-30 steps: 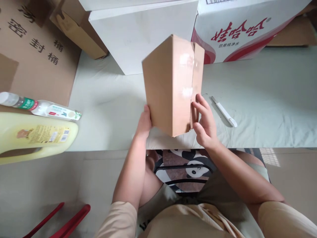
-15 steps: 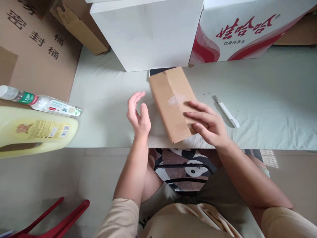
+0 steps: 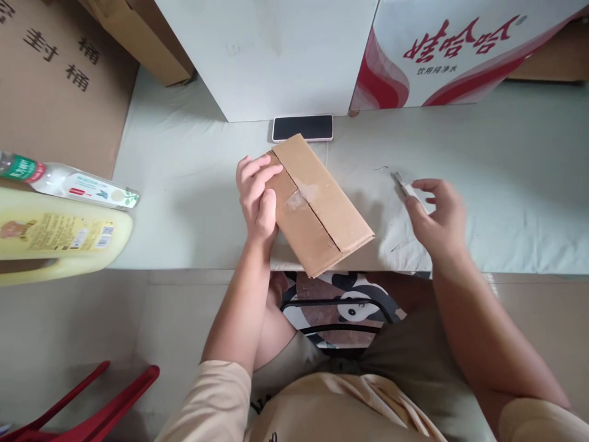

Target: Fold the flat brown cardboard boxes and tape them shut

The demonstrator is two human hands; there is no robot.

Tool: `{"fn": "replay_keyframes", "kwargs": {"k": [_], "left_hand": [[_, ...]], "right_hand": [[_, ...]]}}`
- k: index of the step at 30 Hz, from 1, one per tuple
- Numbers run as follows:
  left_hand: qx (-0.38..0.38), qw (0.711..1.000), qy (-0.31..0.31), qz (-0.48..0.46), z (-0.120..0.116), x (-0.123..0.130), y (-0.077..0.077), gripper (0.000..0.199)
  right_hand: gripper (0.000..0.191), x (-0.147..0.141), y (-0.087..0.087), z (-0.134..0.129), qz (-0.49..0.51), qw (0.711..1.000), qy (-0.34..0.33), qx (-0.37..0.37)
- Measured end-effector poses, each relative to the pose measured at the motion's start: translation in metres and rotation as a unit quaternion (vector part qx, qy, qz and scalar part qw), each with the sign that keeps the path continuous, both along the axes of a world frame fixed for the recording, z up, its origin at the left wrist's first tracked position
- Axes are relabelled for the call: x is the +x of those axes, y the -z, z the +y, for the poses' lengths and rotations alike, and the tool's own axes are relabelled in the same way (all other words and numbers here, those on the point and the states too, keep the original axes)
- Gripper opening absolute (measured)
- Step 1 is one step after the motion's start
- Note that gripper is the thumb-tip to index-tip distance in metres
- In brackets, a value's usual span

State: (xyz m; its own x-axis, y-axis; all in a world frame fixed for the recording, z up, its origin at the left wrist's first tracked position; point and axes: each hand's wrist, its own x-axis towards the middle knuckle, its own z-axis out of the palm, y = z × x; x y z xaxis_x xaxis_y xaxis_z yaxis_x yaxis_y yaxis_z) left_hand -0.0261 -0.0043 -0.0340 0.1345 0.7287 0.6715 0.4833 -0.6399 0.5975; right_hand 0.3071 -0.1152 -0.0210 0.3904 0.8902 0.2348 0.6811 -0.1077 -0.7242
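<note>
As far as shows, work on your cardboard carton (image 3: 329,199) looks barely begun: both top flaps lie flat, meeting along a dark seam with a pale, tape-like patch midway, and anything inside is hidden. The carton sits just right of your left hand (image 3: 255,199), which is partly curled, its fingertips on the nearer flap; you can't tell from here whether it grips or only steadies. Well to the carton's right, your right hand (image 3: 444,224) is half closed, thumb and forefinger around the white utility knife (image 3: 409,189) on the tabletop (image 3: 515,190); how firm that hold is, you can't tell. A smartphone (image 3: 302,127) lies beyond your left hand, to its right.
</note>
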Motion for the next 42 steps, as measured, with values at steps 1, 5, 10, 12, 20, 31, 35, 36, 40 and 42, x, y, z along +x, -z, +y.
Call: {"fn": "replay_keyframes", "kwargs": {"k": [1, 5, 10, 12, 20, 31, 35, 36, 40, 42], "left_hand": [[-0.004, 1.0, -0.001, -0.005, 0.0, 0.002, 0.0, 0.059], [0.002, 0.999, 0.001, -0.044, 0.002, 0.007, 0.002, 0.058], [0.017, 0.998, 0.006, -0.064, 0.002, 0.012, 0.004, 0.056], [0.022, 0.998, -0.005, -0.056, 0.0, 0.013, 0.004, 0.057], [0.012, 0.999, -0.046, 0.011, -0.019, 0.035, -0.002, 0.076], [0.129, 0.991, 0.018, 0.038, -0.047, 0.07, -0.001, 0.046], [0.104, 0.993, 0.016, 0.05, -0.049, 0.068, 0.002, 0.046], [0.109, 0.992, 0.013, 0.053, -0.049, 0.068, 0.002, 0.045], [0.133, 0.99, 0.01, 0.053, -0.049, 0.071, -0.002, 0.038], [0.137, 0.989, 0.005, 0.049, -0.049, 0.072, -0.004, 0.035]], "right_hand": [[0.039, 0.012, 0.006, -0.001, -0.064, 0.997, 0.031, -0.039], [0.05, 0.04, 0.021, -0.006, -0.167, 0.974, 0.047, -0.147], [0.049, 0.038, 0.011, -0.006, -0.072, 0.982, 0.056, -0.168], [0.048, 0.03, 0.003, -0.005, 0.055, 0.988, 0.053, -0.134], [0.024, 0.018, -0.028, 0.004, 0.342, 0.92, -0.107, 0.16], [0.017, -0.05, -0.097, -0.01, 0.257, 0.935, -0.123, 0.212], [0.022, -0.064, -0.109, -0.024, 0.081, 0.969, -0.212, 0.095], [0.022, -0.064, -0.11, -0.023, 0.068, 0.967, -0.234, 0.076], [0.022, -0.058, -0.107, -0.017, 0.03, 0.959, -0.274, 0.068], [0.025, -0.058, -0.105, -0.016, 0.004, 0.955, -0.282, 0.09]]}}
